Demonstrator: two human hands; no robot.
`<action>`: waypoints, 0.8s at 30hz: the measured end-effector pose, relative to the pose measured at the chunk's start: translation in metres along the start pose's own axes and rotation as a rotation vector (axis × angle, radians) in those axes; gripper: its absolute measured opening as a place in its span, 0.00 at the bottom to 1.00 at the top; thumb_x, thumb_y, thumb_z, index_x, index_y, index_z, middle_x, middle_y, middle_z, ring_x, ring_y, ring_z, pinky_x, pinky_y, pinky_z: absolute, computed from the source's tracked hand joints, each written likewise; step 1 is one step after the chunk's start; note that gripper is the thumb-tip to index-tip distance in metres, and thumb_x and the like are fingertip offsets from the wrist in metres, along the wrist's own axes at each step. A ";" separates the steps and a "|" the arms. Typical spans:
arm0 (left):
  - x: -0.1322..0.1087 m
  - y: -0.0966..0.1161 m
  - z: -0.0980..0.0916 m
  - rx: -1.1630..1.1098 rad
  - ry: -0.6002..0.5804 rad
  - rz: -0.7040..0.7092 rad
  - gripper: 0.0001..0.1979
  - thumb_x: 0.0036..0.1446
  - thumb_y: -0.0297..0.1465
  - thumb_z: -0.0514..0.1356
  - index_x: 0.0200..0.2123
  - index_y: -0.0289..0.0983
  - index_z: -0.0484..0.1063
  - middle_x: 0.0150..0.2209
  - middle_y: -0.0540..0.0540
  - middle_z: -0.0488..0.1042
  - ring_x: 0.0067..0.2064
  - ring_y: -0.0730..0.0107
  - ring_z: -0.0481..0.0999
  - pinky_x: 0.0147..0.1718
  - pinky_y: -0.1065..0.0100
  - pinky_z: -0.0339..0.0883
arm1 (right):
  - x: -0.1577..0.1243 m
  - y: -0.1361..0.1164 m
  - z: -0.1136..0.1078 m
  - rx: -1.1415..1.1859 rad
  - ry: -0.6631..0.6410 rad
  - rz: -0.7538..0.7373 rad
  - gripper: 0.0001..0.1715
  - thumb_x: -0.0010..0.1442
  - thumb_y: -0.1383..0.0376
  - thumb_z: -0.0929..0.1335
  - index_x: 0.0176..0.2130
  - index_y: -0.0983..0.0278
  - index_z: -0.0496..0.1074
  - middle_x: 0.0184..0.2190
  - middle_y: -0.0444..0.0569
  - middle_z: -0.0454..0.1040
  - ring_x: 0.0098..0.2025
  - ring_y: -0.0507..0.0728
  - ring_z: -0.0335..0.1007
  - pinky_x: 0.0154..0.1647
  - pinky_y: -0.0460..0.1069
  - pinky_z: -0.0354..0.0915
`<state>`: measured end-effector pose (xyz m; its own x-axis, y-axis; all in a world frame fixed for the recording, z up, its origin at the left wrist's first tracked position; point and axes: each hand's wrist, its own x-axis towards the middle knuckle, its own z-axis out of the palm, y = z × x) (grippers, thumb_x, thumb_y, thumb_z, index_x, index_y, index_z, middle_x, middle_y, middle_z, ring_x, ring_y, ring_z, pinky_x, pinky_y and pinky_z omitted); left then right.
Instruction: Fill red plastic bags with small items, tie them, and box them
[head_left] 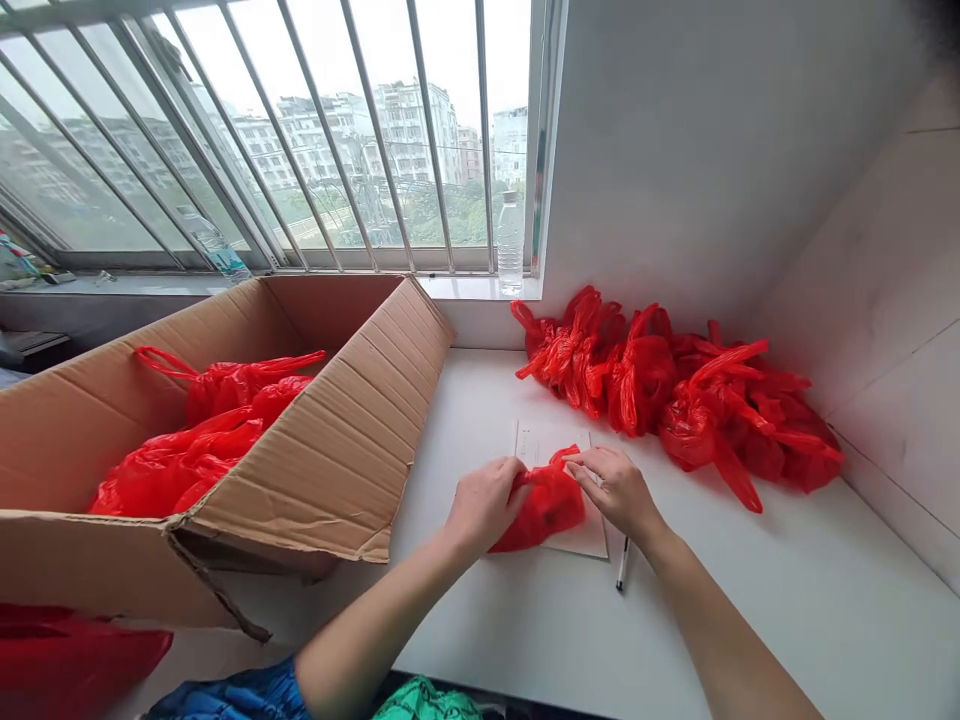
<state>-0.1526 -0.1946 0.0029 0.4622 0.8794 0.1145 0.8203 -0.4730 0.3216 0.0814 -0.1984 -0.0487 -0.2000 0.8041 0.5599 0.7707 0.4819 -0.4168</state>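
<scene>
Two hands on one small red bag (544,505), and you've got it pinned low on the white desk (787,610), right in front of you; your left hand (484,505) is curled shut over the bag's left end, fingers closed on the plastic; your right hand (619,490) pinches the top right edge between thumb and fingertips, the rest of the fingers loosely bent; the bag sits on a sheet of paper (551,440) that lies flat on the desk; a pen (622,565) lies just beside your right wrist, at the paper's near corner; off to the right, a heap of tied red bags (675,390) is piled against the wall, well apart from your hands; to your left stands an open cardboard box (322,450), flaps up, with more red bags inside (195,430); up on the window sill, a clear water bottle (510,240) stands upright by the bars
</scene>
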 end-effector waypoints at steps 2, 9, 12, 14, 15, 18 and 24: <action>-0.021 -0.001 -0.029 -0.128 0.049 0.015 0.09 0.67 0.36 0.51 0.39 0.40 0.67 0.35 0.50 0.76 0.34 0.68 0.72 0.30 0.68 0.60 | -0.002 -0.001 0.002 0.015 0.005 -0.003 0.15 0.70 0.60 0.61 0.42 0.59 0.77 0.39 0.46 0.82 0.41 0.57 0.77 0.57 0.58 0.63; -0.102 -0.014 -0.165 -0.581 0.254 -0.096 0.15 0.65 0.45 0.54 0.38 0.39 0.70 0.28 0.50 0.71 0.27 0.72 0.68 0.23 0.73 0.63 | -0.012 -0.006 0.005 -0.015 -0.077 0.045 0.17 0.70 0.56 0.61 0.47 0.57 0.76 0.43 0.45 0.81 0.44 0.58 0.78 0.42 0.52 0.70; -0.122 -0.031 -0.209 -0.708 0.427 -0.252 0.16 0.60 0.48 0.59 0.38 0.41 0.72 0.28 0.48 0.72 0.25 0.70 0.69 0.18 0.71 0.63 | -0.017 -0.009 0.013 -0.036 -0.178 0.014 0.17 0.71 0.56 0.60 0.47 0.56 0.75 0.42 0.45 0.81 0.41 0.56 0.79 0.37 0.50 0.72; -0.126 -0.050 -0.235 -0.695 0.601 -0.345 0.17 0.57 0.50 0.61 0.38 0.44 0.73 0.27 0.49 0.72 0.22 0.70 0.68 0.15 0.71 0.61 | -0.019 -0.011 0.021 -0.064 -0.231 -0.023 0.17 0.71 0.56 0.60 0.48 0.55 0.75 0.44 0.44 0.81 0.42 0.56 0.79 0.38 0.49 0.73; -0.124 -0.063 -0.248 -0.650 0.705 -0.370 0.17 0.56 0.51 0.62 0.37 0.45 0.74 0.26 0.50 0.72 0.21 0.71 0.68 0.15 0.71 0.60 | -0.020 -0.011 0.025 -0.081 -0.249 -0.038 0.17 0.70 0.56 0.60 0.48 0.55 0.74 0.45 0.44 0.80 0.43 0.56 0.79 0.39 0.49 0.74; -0.098 -0.110 -0.281 -0.490 0.953 -0.338 0.15 0.57 0.51 0.62 0.38 0.48 0.74 0.30 0.52 0.73 0.24 0.73 0.69 0.17 0.72 0.60 | -0.023 -0.008 0.034 -0.132 -0.272 -0.057 0.16 0.70 0.58 0.60 0.48 0.54 0.74 0.49 0.44 0.79 0.46 0.56 0.79 0.43 0.49 0.75; 0.011 -0.210 -0.298 -0.218 0.582 -0.412 0.21 0.64 0.49 0.53 0.44 0.36 0.71 0.33 0.49 0.76 0.29 0.74 0.72 0.27 0.72 0.66 | -0.031 0.010 0.048 -0.109 -0.214 -0.148 0.15 0.66 0.56 0.63 0.44 0.51 0.78 0.44 0.40 0.82 0.42 0.54 0.81 0.38 0.43 0.76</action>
<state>-0.4204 -0.0694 0.2164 -0.1708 0.8987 0.4039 0.7749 -0.1307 0.6184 0.0660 -0.2015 -0.1047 -0.4292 0.7887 0.4402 0.7818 0.5685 -0.2561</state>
